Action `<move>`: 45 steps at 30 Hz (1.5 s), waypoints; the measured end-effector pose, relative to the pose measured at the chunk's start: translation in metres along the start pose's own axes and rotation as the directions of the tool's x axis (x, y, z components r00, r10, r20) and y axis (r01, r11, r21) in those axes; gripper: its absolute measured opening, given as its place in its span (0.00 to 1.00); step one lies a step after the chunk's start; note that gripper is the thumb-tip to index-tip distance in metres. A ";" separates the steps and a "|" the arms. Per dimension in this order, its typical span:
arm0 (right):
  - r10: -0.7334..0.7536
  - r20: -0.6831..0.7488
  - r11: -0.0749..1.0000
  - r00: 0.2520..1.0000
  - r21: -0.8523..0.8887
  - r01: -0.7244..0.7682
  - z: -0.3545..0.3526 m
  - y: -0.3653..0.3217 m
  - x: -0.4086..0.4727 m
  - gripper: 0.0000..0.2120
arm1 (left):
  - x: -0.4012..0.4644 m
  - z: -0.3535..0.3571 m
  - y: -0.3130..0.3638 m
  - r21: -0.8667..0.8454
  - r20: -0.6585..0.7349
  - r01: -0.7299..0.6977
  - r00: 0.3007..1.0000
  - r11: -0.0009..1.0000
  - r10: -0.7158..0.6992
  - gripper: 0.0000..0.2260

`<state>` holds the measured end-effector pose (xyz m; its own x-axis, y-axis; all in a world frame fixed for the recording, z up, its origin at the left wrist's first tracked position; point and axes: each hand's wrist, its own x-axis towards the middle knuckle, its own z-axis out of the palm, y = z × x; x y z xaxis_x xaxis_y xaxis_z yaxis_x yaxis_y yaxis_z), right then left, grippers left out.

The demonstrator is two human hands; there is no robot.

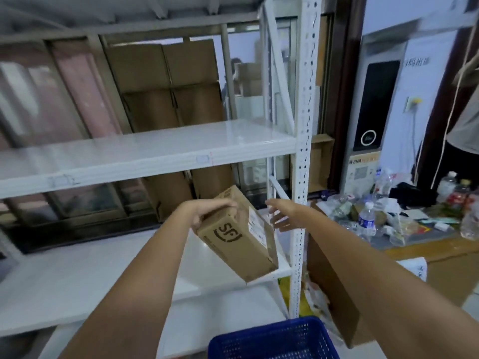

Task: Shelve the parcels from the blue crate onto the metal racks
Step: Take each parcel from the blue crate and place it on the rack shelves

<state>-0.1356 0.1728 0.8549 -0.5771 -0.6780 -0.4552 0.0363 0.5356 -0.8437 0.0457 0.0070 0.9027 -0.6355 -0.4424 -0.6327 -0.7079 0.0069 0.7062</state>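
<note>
A brown cardboard parcel with a black logo and a white label is tilted in the air in front of the white metal rack. My left hand grips its upper left end. My right hand is just right of the parcel with fingers spread, apart from it or barely brushing its label side. The parcel hangs above the middle shelf, near the rack's right upright. The blue crate shows at the bottom edge; its contents are hidden.
The upper shelf is bare. Flattened cardboard boxes lean behind the rack. A large brown carton stands right of the upright. Beyond it lies a low table cluttered with bottles and bags. A person stands at the far right.
</note>
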 end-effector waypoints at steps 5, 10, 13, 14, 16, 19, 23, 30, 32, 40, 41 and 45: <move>0.035 -0.015 0.991 0.999 0.127 -0.033 -0.021 0.003 -0.016 0.36 | -0.045 -0.041 0.010 -0.286 -0.018 -0.179 0.983 0.941 0.182 0.27; -0.155 0.273 0.922 0.949 0.384 0.040 -0.028 -0.028 -0.040 0.33 | -0.070 -0.063 0.014 -0.440 -0.038 -0.288 0.952 0.850 0.303 0.21; -0.222 0.279 0.905 0.934 0.414 0.092 -0.027 -0.057 -0.059 0.28 | -0.073 -0.074 0.015 -0.485 -0.083 -0.309 0.948 0.818 0.309 0.23; -0.222 0.259 0.906 0.940 0.410 0.101 -0.028 -0.066 -0.063 0.27 | -0.074 -0.076 0.016 -0.502 -0.094 -0.315 0.946 0.805 0.312 0.24; -0.215 0.240 0.906 0.947 0.410 0.101 -0.027 -0.082 -0.075 0.29 | -0.078 -0.077 0.018 -0.557 -0.122 -0.324 0.943 0.765 0.310 0.23; -0.207 0.173 0.901 0.963 0.417 0.118 -0.028 -0.100 -0.088 0.31 | -0.086 -0.079 0.023 -0.632 -0.158 -0.345 0.934 0.694 0.320 0.29; -0.202 0.084 0.842 0.976 0.524 0.129 -0.032 -0.127 -0.107 0.34 | -0.097 -0.087 0.043 -0.688 -0.215 -0.385 0.918 0.615 0.334 0.46; -0.302 0.002 0.815 0.953 0.520 0.257 -0.025 -0.156 -0.120 0.24 | -0.108 -0.060 0.095 -0.708 -0.275 -0.425 0.902 0.564 0.333 0.48; -0.302 -0.030 0.809 0.953 0.521 0.273 -0.022 -0.159 -0.117 0.25 | -0.112 -0.045 0.106 -0.659 -0.277 -0.453 0.889 0.600 0.366 0.40; -0.388 0.000 0.759 0.922 0.568 0.319 -0.030 -0.156 -0.124 0.22 | -0.123 -0.045 0.109 -0.622 -0.370 -0.514 0.858 0.591 0.356 0.37; -0.388 -0.008 0.750 0.922 0.578 0.321 -0.032 -0.153 -0.123 0.24 | -0.123 -0.049 0.107 -0.613 -0.406 -0.534 0.845 0.582 0.347 0.37; -0.332 -0.069 0.757 0.941 0.575 0.309 -0.045 -0.142 -0.117 0.28 | -0.128 -0.074 0.098 -0.634 -0.366 -0.499 0.867 0.590 0.340 0.47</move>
<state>-0.1101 0.1986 1.0405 -0.6115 -0.7807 -0.1286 0.3179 -0.0935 -0.9435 0.0805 -0.0024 1.0761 -0.6785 -0.7090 -0.1922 0.0949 -0.3441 0.9341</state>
